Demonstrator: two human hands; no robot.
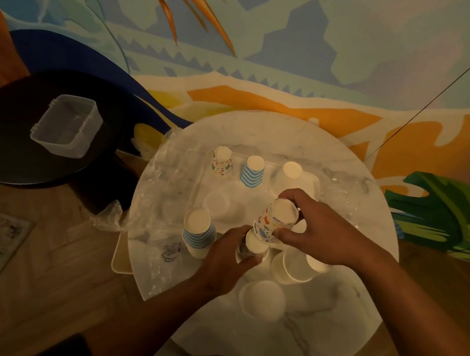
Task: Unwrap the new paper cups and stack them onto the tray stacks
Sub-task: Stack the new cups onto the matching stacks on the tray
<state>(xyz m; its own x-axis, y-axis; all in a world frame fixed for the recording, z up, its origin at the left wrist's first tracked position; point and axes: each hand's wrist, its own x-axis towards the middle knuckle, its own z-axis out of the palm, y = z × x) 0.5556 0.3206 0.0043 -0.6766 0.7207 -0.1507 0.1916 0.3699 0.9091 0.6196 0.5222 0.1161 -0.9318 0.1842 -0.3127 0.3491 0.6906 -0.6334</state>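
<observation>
Held stack: printed cups (274, 221), bases up, long axis tilted up and away, over the tray's (202, 179) near edge.
Right grip (311, 230): fingers curled round the stack's upper part.
Left grip (227, 256): curled round its lower part.
Tray: three upside-down stacks along the far side: printed (222, 162), striped (252, 170), white (289, 175).
Worktop (326, 331): one striped stack (199, 232) near the left grip.

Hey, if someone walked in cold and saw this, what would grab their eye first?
Probably the two hands at the middle of the round marble table: the right hand grips a tilted patterned cup, the left hand holds a cup stack just below it. Behind them, three upside-down cup stacks line the far edge of the tray, against a bright painted wall.
</observation>
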